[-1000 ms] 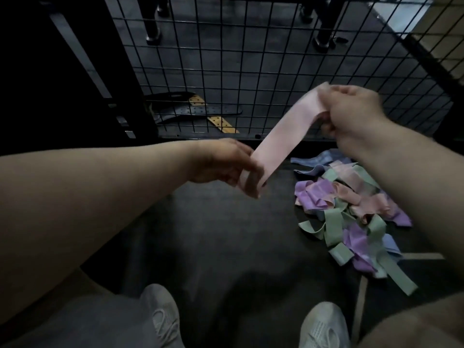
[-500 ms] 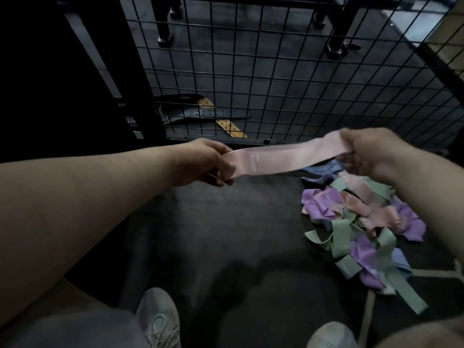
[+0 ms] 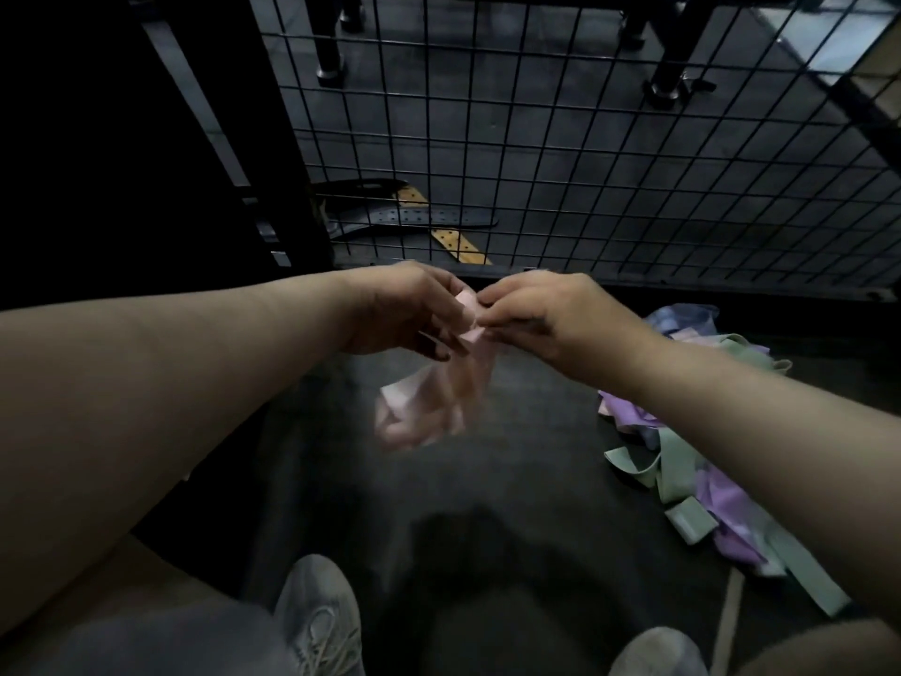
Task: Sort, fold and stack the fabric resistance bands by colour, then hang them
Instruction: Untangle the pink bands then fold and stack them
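Both hands, left hand point(image 3: 404, 309) and right hand point(image 3: 541, 309), pinch the pink band point(image 3: 429, 402) in a narrow grip in front of the wire grid point(image 3: 585, 139). The band pile point(image 3: 692, 461) lies right of the pink band, partly hidden by the right forearm.

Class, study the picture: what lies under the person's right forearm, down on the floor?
A loose heap of green, purple, pink and blue fabric resistance bands on the dark floor. The right forearm covers the heap's middle, so the bands there cannot be seen.

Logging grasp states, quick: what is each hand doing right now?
Left hand: pinching the pink band.
Right hand: pinching the same pink band.
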The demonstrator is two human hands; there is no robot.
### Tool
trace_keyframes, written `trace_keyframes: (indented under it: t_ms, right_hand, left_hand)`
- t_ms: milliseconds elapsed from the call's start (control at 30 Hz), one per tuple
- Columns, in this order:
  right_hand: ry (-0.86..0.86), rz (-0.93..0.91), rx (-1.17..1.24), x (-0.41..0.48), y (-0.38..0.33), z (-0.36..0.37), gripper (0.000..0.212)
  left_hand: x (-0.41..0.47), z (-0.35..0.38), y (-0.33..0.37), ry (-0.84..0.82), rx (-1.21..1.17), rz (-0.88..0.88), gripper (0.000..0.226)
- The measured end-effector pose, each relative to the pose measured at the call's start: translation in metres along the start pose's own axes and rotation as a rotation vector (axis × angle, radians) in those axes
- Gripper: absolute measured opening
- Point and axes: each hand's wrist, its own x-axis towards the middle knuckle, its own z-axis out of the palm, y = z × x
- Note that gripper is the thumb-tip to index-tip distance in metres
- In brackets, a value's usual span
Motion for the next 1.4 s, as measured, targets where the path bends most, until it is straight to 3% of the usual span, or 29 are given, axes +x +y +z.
trace_keyframes:
  t_ms: [100,267,433,500,633,700,767,900,1133,1267,1400]
  right_hand:
    - [0.046,0.006,-0.05,0.005,-0.005,0.001,0.024]
    - [0.09,0.107,-0.211,0.01,-0.025,-0.008,0.027]
    - [0.207,0.247,0.033,0.022,-0.033,-0.026,0.015]
    - [0.276,0.332,0.166,0.029,-0.023,-0.031,0.011]
    - [0.246,0.574,0.308,0.037,0.004,-0.035,0.017]
    - [0.282,0.703,0.511,0.041,0.018,-0.03,0.019]
    - [0.357,0.815,0.671,0.041,0.033,-0.018,0.023]
    - [0.304,0.937,0.673,0.024,0.074,0.034,0.02]
    - [0.195,1.211,0.671,-0.03,0.118,0.155,0.028]
    - [0.099,1.314,0.667,-0.056,0.133,0.202,0.026]
    - [0.22,1.401,0.731,-0.054,0.149,0.23,0.027]
  left_hand:
    - [-0.004,-0.005,0.001,0.048,-0.062,0.013,0.028]
    - [0.002,-0.004,-0.002,0.143,-0.097,0.214,0.073]
    - [0.004,0.006,0.008,-0.011,0.074,0.23,0.037]
    - [0.011,0.009,0.006,0.02,0.08,0.198,0.039]
    - [0.02,0.001,-0.005,-0.008,0.062,0.125,0.021]
    - [0.023,-0.01,-0.016,-0.038,0.078,0.066,0.023]
    - [0.025,-0.019,-0.032,-0.024,0.043,-0.014,0.011]
    - [0.032,-0.041,-0.072,0.015,-0.004,-0.147,0.003]
    - [0.054,-0.074,-0.158,0.009,0.29,-0.468,0.015]
    - [0.073,-0.095,-0.2,0.192,0.332,-0.494,0.012]
    - [0.099,-0.094,-0.225,0.415,0.237,-0.431,0.008]
